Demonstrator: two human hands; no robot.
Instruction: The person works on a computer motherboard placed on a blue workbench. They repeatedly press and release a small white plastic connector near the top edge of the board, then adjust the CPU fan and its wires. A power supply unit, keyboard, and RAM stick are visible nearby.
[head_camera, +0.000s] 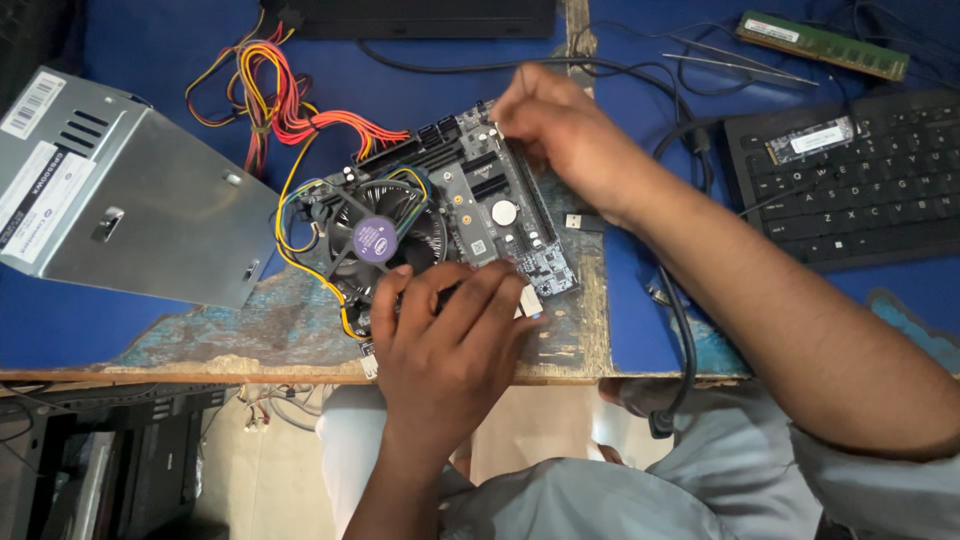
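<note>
Nearest to us, our left hand (450, 335) lay flat over the near edge of the motherboard (470, 215), fingers spread and pressing down rather than closed around anything. The board sat on the worn blue table (150, 320), close to its front edge, a round cooler fan (385, 235) on its left half with yellow and black wires looping around it.

Farther out, our right hand (560, 130) rested at the board's far right corner, fingertips bunched together; whether they pinched some small part there we could not tell, since the hand hid it.

We judged the board light and stiff but fragile: bare pins, slots and a coin cell showed on its face, so the safest hold seemed to be by its bare edges, away from the fan and sockets. The cooler probably made the left side heavier.

Left of the board stood a grey metal power supply (120, 200) trailing red, yellow and orange cables (270, 100). To the right lay a black keyboard (850, 180), and beyond it a green memory stick (820, 45) and tweezers (740, 65).
</note>
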